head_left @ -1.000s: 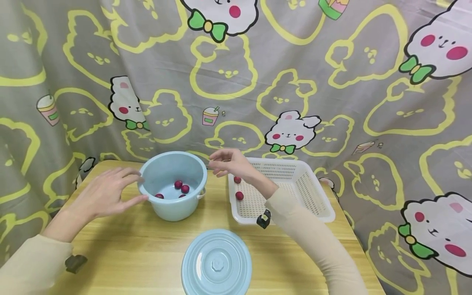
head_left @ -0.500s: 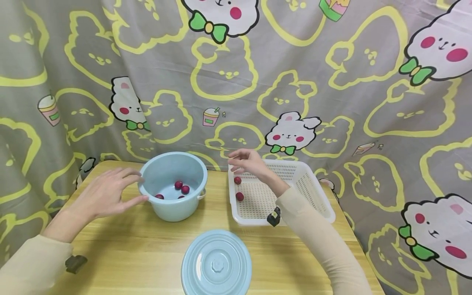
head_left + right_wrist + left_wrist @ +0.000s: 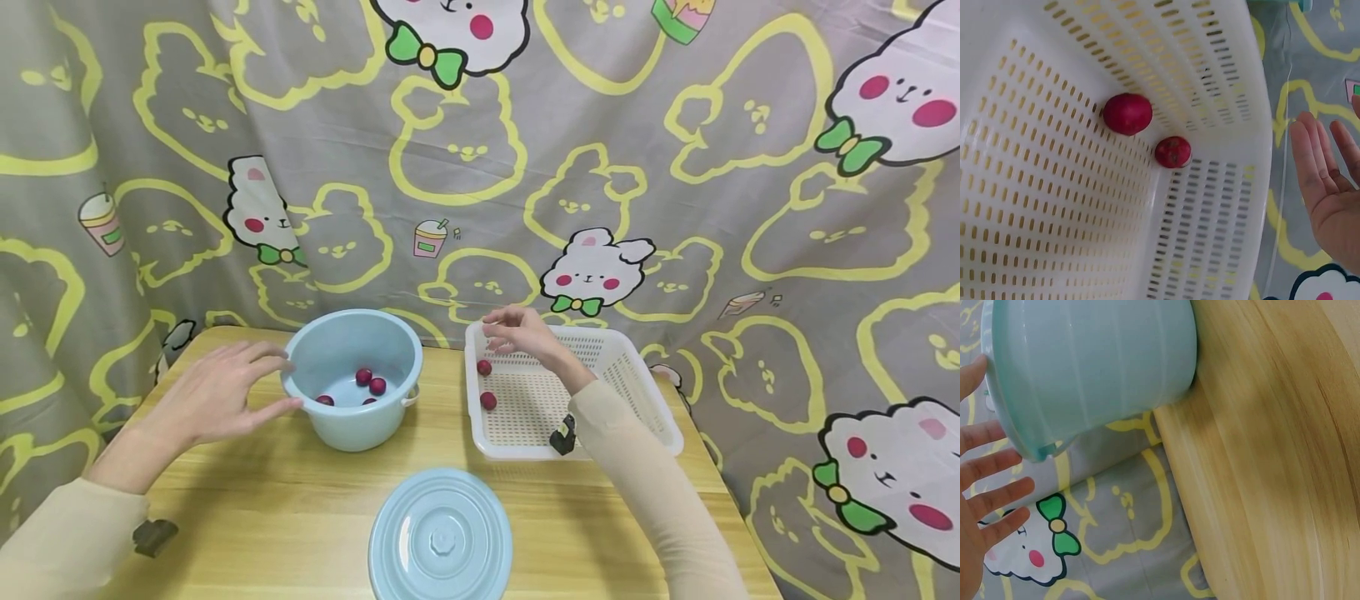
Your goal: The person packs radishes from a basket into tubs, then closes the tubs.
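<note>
My left hand [image 3: 216, 392] is at the left side of a light-blue bucket [image 3: 356, 429], fingers spread and its thumb and fingertips at the rim. In the left wrist view, the left hand [image 3: 982, 506] shows straight, separate fingers beside the bucket [image 3: 1104, 356]. Several round, dark-red, radish-like pieces [image 3: 377, 386] lie on the bucket's bottom. My right hand [image 3: 525, 333] hovers over the back left part of a white slotted basket [image 3: 660, 417], holding nothing, fingers loosely bent. Two more red pieces lie in this basket; the right wrist view shows a larger one [image 3: 1127, 114] and a smaller one [image 3: 1173, 152].
A round light-blue lid [image 3: 441, 533] lies on the wooden table [image 3: 262, 517] in front, between bucket and basket. Behind the table hangs a grey patterned curtain [image 3: 465, 167]. A small white handle lug [image 3: 410, 395] sticks out from the bucket's right side.
My right hand has moved right, from beside the bucket's rim to above the basket's left part. The left hand, bucket, basket and lid have stayed in place.
</note>
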The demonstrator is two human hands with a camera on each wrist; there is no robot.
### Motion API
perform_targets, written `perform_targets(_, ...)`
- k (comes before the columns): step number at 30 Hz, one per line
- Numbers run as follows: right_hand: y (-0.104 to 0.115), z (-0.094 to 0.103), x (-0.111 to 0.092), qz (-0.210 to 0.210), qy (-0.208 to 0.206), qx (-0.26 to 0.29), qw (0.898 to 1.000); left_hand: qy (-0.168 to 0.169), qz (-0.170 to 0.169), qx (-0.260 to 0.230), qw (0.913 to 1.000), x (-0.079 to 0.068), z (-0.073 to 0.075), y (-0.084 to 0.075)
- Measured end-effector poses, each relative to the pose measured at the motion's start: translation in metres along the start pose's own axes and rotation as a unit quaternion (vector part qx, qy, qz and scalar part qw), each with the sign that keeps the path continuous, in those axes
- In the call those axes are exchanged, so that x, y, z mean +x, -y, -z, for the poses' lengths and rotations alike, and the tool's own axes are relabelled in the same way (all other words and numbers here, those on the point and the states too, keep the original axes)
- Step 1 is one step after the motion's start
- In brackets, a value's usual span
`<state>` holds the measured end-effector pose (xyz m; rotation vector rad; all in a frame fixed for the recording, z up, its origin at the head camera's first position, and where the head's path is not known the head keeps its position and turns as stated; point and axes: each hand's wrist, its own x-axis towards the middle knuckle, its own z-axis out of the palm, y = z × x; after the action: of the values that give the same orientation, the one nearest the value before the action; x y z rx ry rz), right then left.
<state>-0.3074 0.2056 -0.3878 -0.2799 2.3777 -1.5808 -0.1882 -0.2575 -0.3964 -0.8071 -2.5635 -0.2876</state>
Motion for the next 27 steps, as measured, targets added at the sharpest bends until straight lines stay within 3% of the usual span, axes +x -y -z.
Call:
perform_targets(9, -0.012, 0.008, 0.005, -0.032, 0.000, -0.019, 0.999, 0.015, 0.015, -0.001, 0.9998, 0.000, 0.003, -0.003)
perform_targets(27, -0.032, 0.014, 0.016, -0.076, 0.025, -0.059, 0.995, 0.012, 0.010, 0.002, 0.9999, 0.000, 0.003, -0.002)
